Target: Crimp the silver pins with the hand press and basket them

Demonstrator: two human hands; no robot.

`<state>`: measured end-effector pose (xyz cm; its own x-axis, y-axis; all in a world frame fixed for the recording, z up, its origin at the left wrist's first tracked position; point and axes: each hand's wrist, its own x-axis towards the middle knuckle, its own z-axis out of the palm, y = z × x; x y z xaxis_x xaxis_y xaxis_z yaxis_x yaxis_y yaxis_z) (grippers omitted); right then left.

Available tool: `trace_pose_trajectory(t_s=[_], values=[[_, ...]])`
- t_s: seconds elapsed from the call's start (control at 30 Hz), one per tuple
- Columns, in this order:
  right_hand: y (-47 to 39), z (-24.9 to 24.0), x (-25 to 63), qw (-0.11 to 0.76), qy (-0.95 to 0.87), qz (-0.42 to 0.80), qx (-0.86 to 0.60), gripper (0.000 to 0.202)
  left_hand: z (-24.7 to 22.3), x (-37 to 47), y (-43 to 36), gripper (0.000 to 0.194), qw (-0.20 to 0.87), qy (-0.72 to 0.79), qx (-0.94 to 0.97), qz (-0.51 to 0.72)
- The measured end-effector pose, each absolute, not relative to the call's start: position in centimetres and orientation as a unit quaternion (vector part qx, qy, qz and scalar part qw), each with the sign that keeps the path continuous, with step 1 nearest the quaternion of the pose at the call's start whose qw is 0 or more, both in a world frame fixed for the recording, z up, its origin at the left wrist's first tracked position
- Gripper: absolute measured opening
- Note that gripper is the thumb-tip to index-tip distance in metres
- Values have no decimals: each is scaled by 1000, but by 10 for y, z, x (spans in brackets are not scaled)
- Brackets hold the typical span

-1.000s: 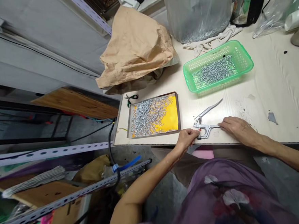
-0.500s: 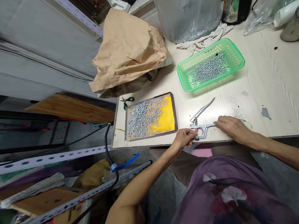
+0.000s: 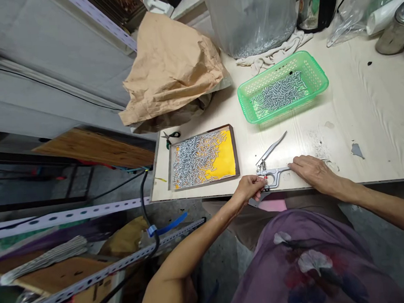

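— Where are the two hands?
— Right of the one shallow tray (image 3: pixel 236 154), at one grey metal hand tool (image 3: pixel 275 176), flat on the pale wood-grain table (image 3: pixel 351 108). The left hand (image 3: pixel 250 188) pinches its fingertips nearly closed at the tool's coiled-spring end; whether they grip a small part cannot be told. The right hand (image 3: pixel 312 173), loosely curled, has its fingertips closed on the handle's end.
— And the rest?
— Slim, shiny metal pins (image 3: pixel 192 159), too many to count, heap on the tray's smooth yellow lining (image 3: pixel 227 161). One perforated green plastic basket (image 3: pixel 245 108), beyond and right of the tray, holds more. One crumpled brown paper bag (image 3: pixel 173 66) sits beyond it; one pair of scissors (image 3: pixel 170 137) lies by its far-left corner.
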<state>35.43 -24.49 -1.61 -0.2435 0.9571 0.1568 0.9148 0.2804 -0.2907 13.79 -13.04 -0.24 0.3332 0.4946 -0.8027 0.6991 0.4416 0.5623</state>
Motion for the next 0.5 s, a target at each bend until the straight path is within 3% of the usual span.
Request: trace_pose_trajectory(t_s=[0.1, 0.27, 0.5], values=[[-236, -14, 366, 147, -782, 95, -599, 19, -2, 138, -131, 28, 622, 575, 525, -83], [-208, -20, 390, 121, -793, 104, -588, 84, 6, 143, -133, 25, 618, 585, 518, -84], [-186, -33, 399, 103, -816, 129, -554, 106, 14, 149, -135, 22, 618, 606, 494, -83]])
